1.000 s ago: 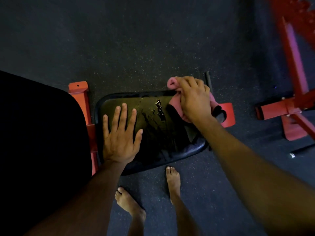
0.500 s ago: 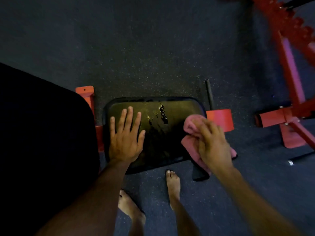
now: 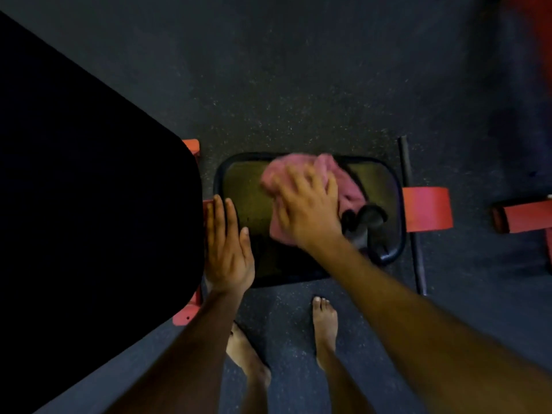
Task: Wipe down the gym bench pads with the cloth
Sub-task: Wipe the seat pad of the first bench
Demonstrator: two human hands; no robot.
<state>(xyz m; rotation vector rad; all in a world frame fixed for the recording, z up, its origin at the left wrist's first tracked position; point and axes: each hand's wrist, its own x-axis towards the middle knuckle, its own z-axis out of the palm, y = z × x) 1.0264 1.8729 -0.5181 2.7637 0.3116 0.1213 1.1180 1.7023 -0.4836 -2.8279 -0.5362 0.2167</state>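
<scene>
pink cloth pressed to small bench pad

a person's right hand, fingers spread and blurred, presses a bunched pink cloth onto the seat pad, whose long axis runs left to right. the cloth lies under the fingers, spilling past them toward the pad's far edge and right. the left hand rests flat at the pad's left edge, fingers straight and close together, pointing away, beside the large black back pad. red frame shows right; bare feet stand on dark speckled floor.
</scene>
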